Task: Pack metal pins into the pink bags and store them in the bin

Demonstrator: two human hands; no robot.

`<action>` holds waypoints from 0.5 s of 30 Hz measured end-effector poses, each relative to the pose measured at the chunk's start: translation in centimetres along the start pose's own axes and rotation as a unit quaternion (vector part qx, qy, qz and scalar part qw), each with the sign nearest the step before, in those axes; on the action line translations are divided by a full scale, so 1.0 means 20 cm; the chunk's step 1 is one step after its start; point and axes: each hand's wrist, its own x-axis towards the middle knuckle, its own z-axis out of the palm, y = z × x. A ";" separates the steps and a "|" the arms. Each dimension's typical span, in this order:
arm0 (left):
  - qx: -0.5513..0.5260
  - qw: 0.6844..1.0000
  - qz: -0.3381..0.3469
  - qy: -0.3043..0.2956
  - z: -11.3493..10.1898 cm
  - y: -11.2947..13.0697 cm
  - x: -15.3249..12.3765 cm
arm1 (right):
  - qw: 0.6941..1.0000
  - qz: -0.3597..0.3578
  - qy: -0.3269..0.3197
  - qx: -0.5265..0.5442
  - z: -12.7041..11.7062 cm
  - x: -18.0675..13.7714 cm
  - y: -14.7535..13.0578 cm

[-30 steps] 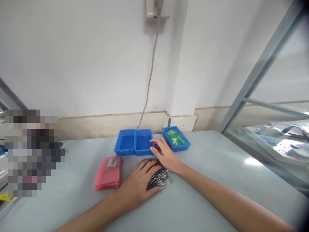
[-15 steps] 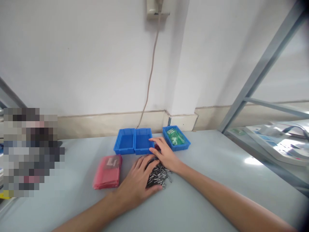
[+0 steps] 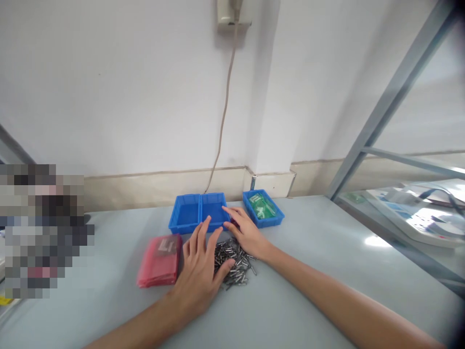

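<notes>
A heap of small metal pins (image 3: pixel 233 261) lies on the grey table (image 3: pixel 298 291). My left hand (image 3: pixel 199 271) rests flat at the heap's left edge, fingers spread and stretched toward the two joined blue bins (image 3: pixel 198 218). My right hand (image 3: pixel 244 231) lies palm down at the far side of the heap, fingers out flat beside the right one of the joined bins. Neither hand holds anything. A third blue bin (image 3: pixel 263 208) with green packets stands just right of my right hand.
A stack of pink plastic bags (image 3: pixel 160 259) lies left of my left hand. A cable (image 3: pixel 222 121) runs down the wall behind the bins. A metal shelf frame (image 3: pixel 381 116) with white items stands at the right. A blurred-out area sits at the far left.
My left hand has lifted off the pins and slid left, its fingers now spread, so more of the heap shows. My right hand has barely moved.
</notes>
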 end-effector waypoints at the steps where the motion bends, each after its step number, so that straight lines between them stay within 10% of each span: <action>1: -0.003 1.000 -0.012 0.008 0.01 0.00 0.00 | 1.000 0.001 0.001 0.000 0.00 0.00 0.00; 15: -0.044 0.997 -0.021 0.064 0.07 -0.03 0.02 | 0.998 -0.034 0.045 -0.026 0.00 -0.02 -0.04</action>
